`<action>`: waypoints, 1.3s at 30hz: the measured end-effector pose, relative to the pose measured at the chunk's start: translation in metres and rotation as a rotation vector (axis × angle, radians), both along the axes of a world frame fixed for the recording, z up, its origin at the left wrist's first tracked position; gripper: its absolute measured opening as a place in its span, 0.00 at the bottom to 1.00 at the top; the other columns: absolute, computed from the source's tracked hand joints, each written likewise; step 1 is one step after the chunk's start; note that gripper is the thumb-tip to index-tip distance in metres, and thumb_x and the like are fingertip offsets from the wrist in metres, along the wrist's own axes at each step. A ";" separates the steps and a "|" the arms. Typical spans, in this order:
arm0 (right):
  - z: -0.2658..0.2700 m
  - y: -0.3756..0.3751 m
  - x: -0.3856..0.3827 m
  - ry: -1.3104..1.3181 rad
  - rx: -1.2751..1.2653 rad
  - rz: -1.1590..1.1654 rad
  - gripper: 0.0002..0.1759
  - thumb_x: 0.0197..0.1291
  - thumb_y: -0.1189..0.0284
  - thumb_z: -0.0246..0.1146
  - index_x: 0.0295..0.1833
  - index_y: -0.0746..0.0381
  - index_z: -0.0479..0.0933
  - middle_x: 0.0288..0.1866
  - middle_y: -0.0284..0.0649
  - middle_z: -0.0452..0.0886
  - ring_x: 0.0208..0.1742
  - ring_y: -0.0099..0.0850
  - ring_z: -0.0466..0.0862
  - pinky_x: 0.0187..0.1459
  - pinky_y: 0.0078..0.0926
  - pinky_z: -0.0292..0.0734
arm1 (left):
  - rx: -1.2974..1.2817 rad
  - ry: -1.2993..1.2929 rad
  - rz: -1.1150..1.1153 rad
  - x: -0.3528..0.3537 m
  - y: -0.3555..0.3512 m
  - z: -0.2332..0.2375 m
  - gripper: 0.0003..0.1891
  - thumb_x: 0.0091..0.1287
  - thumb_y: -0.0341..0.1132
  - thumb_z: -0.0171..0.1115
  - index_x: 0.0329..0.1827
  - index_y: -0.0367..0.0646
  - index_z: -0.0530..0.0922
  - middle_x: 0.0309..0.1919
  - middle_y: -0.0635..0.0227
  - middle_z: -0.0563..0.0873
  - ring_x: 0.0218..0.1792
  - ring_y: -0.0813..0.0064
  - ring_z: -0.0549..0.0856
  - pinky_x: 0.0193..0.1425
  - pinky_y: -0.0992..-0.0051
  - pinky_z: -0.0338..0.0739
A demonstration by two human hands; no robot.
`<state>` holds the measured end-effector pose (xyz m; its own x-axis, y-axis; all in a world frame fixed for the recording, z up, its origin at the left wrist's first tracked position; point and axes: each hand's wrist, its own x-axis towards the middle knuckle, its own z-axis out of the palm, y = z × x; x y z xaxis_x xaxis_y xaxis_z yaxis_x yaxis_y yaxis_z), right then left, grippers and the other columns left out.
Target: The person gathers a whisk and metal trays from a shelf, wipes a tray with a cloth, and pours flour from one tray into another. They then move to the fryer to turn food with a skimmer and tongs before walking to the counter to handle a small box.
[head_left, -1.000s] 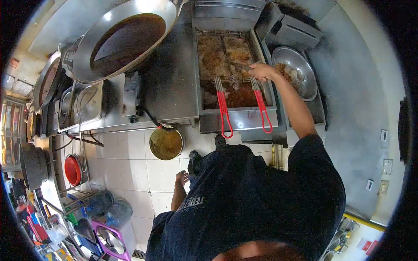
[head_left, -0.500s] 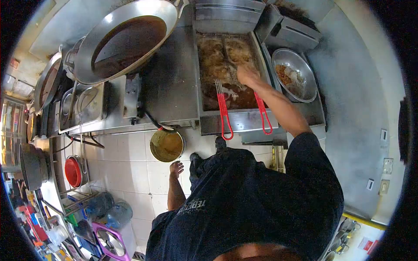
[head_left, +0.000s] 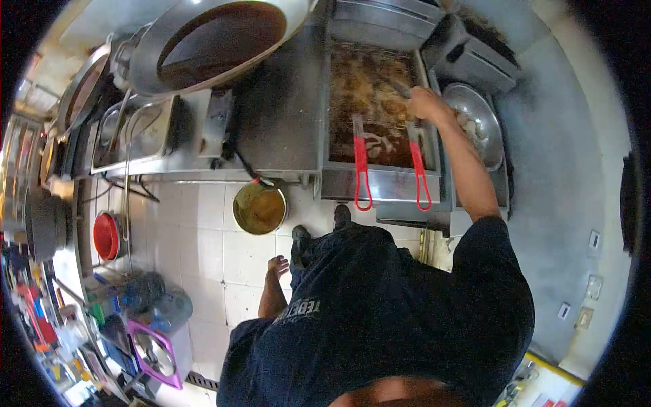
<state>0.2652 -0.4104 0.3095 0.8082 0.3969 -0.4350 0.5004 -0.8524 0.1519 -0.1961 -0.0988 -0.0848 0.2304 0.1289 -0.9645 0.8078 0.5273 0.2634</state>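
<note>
My right hand (head_left: 428, 106) is closed around a dark, narrow utensil (head_left: 395, 86) over the right side of the deep fryer (head_left: 380, 184). The utensil points up and left across bubbling brown oil; I cannot tell its exact kind. Two fry basket handles with red grips, a left one (head_left: 362, 166) and a right one (head_left: 420, 169), extend over the fryer's front edge. Pale pieces of food (head_left: 380, 142) show in the oil between them. Low beside my body, my left hand (head_left: 278, 265) hangs with fingers apart, holding nothing, near a round pot (head_left: 237, 216) of yellowish-brown contents.
Right of the fryer sits a metal bowl (head_left: 494, 129) holding food. A large wok (head_left: 146, 68) of dark liquid stands at the upper left, above a steel tray (head_left: 169, 139) with utensils. On the left are a red bowl (head_left: 106, 237) and a purple-framed container (head_left: 180, 366).
My right hand has shifted right and slightly up over the fryer, and the dark utensil shows more clearly. The whole view has shifted; my left hand still hangs low.
</note>
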 end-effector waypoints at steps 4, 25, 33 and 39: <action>-0.029 0.012 0.006 -0.078 0.119 -0.269 0.17 0.46 0.69 0.56 0.41 0.67 0.70 0.40 0.53 0.73 0.44 0.45 0.73 0.41 0.37 0.70 | 0.023 -0.058 -0.005 0.008 0.012 -0.011 0.14 0.58 0.38 0.46 0.44 0.42 0.69 0.39 0.61 0.77 0.38 0.66 0.77 0.41 0.66 0.72; -0.047 -0.069 0.040 0.640 0.445 -0.428 0.13 0.54 0.65 0.52 0.42 0.61 0.70 0.11 0.32 0.65 0.11 0.22 0.64 0.11 0.22 0.58 | -0.026 -0.071 -0.086 0.011 0.010 -0.012 0.15 0.58 0.40 0.45 0.45 0.45 0.70 0.40 0.63 0.77 0.37 0.68 0.77 0.41 0.66 0.72; 0.020 -0.096 0.002 0.685 0.630 -0.785 0.19 0.54 0.64 0.53 0.52 0.55 0.64 0.15 0.26 0.58 0.11 0.14 0.58 0.09 0.13 0.51 | 0.010 -0.075 -0.073 0.036 0.022 -0.001 0.16 0.57 0.40 0.47 0.46 0.42 0.68 0.39 0.62 0.77 0.37 0.67 0.77 0.39 0.67 0.72; 0.034 -0.057 -0.044 0.200 0.457 -0.479 0.22 0.54 0.64 0.51 0.56 0.55 0.63 0.31 0.38 0.70 0.16 0.24 0.67 0.18 0.23 0.64 | 0.021 -0.130 -0.097 0.060 0.032 0.004 0.16 0.58 0.40 0.46 0.45 0.42 0.69 0.37 0.63 0.77 0.36 0.67 0.78 0.39 0.66 0.73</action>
